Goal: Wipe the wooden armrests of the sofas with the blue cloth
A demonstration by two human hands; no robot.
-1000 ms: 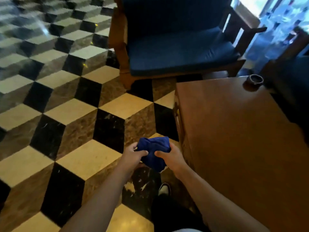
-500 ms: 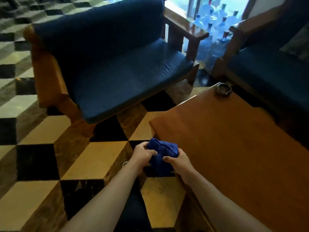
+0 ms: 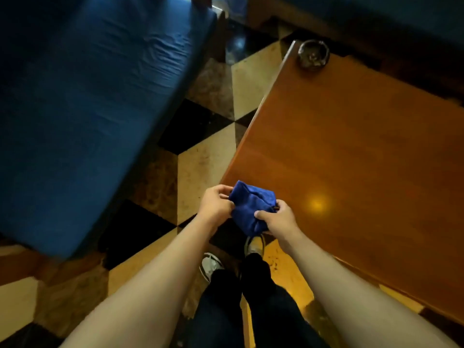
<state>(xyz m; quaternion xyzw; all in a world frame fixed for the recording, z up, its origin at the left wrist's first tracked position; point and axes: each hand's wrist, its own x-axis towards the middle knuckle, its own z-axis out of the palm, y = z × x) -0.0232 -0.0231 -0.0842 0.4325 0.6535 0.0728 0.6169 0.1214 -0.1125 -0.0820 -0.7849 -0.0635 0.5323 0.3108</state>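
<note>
The blue cloth (image 3: 251, 209) is bunched between both hands in front of me, over the near corner of the wooden table. My left hand (image 3: 216, 207) grips its left edge and my right hand (image 3: 276, 219) pinches its right side. A sofa with a blue seat cushion (image 3: 88, 109) fills the left of the view. Only a dark piece of its wooden frame (image 3: 221, 36) shows at the top. Its armrests are out of view.
A brown wooden table (image 3: 351, 159) stands at the right, with a round dark ashtray (image 3: 313, 55) on its far corner. Checkered marble floor (image 3: 200, 151) runs between sofa and table. My legs and shoes (image 3: 211, 266) are below. Another dark blue sofa (image 3: 376, 11) lies beyond the table.
The view has tilted steeply downward and closer to the sofa and table, so the armrests left the frame. Both hands still hold the cloth, now over the table corner.
</note>
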